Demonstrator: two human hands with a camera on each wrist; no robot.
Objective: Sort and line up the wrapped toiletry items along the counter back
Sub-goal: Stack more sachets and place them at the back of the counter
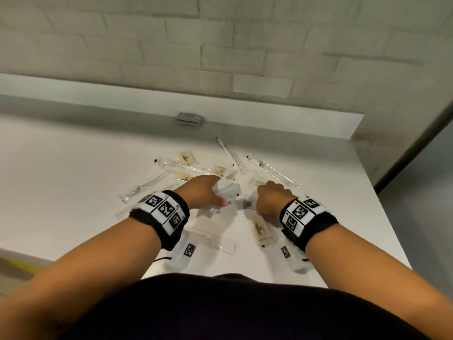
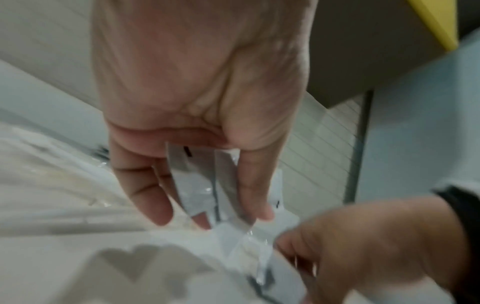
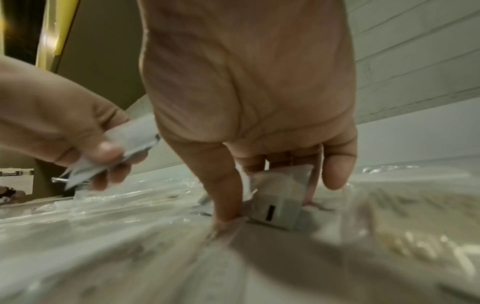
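Note:
A loose heap of clear-wrapped toiletry items (image 1: 220,168) lies in the middle of the white counter (image 1: 61,168). My left hand (image 1: 208,195) holds a few flat white packets (image 2: 207,185) between thumb and fingers, just above the heap; the same packets (image 3: 124,148) show in the right wrist view. My right hand (image 1: 269,192) reaches down into the heap and pinches a small white wrapped packet (image 3: 280,203) between thumb and fingers. Long wrapped sticks (image 1: 272,170) and small tan sachets (image 1: 187,157) lie behind the hands.
A wrapped comb (image 1: 210,239) and a tan wrapped bar (image 1: 261,230) lie near the counter's front edge, under my wrists. A grey outlet plate (image 1: 190,118) sits at the raised ledge below the tiled wall. The counter ends at the right by a dark door frame (image 1: 411,143).

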